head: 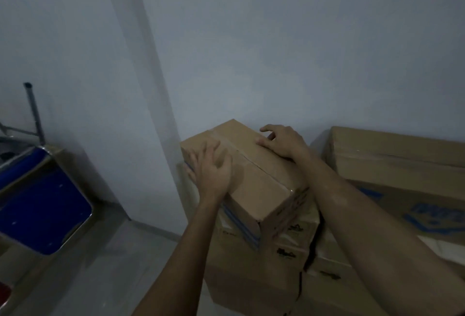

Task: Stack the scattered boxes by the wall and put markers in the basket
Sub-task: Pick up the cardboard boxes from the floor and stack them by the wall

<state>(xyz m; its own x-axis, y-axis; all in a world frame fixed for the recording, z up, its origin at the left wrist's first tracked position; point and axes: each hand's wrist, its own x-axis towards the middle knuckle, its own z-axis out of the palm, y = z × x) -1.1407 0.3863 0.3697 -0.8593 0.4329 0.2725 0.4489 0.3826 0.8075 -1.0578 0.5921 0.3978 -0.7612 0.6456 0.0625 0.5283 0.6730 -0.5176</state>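
a person's left hand (214,169) and right hand (280,140) rest with relaxed fingers, grasping nothing, on the top box (254,177), apparently squaring it on the stack (259,265) against the wall (251,64); no markers or basket in view.

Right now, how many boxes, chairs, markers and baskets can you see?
Cardboard boxes: 4: top box, box under it, blue-printed box, low right box; the dim light may hide more
Blue chair: 1
Markers: 0
Baskets: 0
Total: 5
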